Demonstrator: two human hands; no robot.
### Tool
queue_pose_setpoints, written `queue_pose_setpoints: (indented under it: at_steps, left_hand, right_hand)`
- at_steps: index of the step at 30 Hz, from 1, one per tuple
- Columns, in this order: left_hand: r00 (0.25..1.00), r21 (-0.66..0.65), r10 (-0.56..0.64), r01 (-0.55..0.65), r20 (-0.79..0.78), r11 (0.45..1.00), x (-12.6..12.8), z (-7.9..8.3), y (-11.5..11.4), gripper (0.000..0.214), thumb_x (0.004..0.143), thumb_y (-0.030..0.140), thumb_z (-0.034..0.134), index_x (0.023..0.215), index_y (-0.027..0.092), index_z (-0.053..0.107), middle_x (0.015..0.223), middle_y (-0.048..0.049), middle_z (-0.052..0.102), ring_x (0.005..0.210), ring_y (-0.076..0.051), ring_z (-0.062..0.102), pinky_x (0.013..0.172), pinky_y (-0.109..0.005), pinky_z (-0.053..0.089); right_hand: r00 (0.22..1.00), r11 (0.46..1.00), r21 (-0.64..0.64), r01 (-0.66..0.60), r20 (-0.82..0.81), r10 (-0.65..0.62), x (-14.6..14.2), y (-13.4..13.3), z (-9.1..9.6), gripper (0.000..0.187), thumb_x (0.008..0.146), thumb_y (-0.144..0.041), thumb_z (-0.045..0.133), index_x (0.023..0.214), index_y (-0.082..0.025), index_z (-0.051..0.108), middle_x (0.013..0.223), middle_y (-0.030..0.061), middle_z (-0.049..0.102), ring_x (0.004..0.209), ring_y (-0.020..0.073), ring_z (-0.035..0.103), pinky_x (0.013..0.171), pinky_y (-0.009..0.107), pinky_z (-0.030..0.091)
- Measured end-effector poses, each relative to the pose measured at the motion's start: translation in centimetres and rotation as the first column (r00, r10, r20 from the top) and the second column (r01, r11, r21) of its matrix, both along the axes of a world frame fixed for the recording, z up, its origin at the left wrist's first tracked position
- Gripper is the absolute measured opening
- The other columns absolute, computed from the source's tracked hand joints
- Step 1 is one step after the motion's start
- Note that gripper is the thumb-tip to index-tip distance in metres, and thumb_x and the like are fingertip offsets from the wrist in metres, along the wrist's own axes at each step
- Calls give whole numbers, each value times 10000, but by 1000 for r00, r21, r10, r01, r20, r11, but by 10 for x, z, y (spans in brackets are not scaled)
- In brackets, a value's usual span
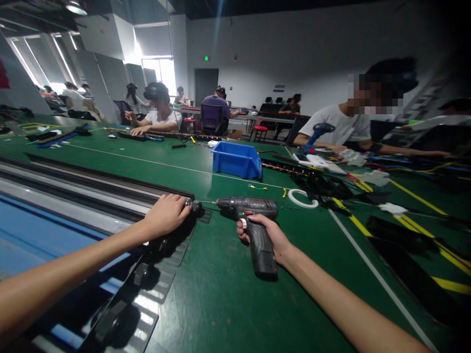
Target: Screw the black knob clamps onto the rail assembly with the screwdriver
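Note:
My right hand (270,235) is wrapped round the grip of a dark cordless drill (252,218), held level with its long bit pointing left. The bit tip meets a small black part (196,206) at the end of a long black rail (110,184) on the green table. My left hand (167,213) rests closed on that rail end, fingertips pinching beside the black part. Black brackets (147,274) lie along the panel edge below my left forearm.
A blue plastic bin (236,160) stands behind the drill. A white tape ring (302,198) and loose wires lie to the right, with yellow floor-style stripes (419,198). A person sits at the right (342,125); others work at the far side (158,117).

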State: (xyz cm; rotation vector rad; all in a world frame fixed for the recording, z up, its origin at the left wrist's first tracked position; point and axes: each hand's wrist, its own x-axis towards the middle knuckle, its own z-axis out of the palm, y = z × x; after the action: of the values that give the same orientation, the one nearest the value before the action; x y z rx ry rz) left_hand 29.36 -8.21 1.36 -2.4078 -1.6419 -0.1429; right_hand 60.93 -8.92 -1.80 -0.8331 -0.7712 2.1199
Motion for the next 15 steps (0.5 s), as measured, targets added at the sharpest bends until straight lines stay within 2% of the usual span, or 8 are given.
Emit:
queue_pose_setpoints:
  at_steps: [8,15]
  left_hand:
    - [1000,22,0,0,0,1000,-2,-1,-2,450,1006,477,314,957,179,647,995,-123,705,963,-269,641,862,-392,423]
    - [999,29,3,-4,38,1000,-2,-1,-3,441,995,479,327,921,196,657,1020,-118,729,976,-266,657,844,-383,430]
  right_hand:
    - [995,996,-23,82,-55,-83,2,-5,4,192,868,-264,561,882,-101,661,800,96,667,706,143,654,615,202,577]
    - [966,965,67,253,-69,-249,2,-26,6,170,846,-279,603,856,-121,663,815,89,683,706,143,655,651,217,583]
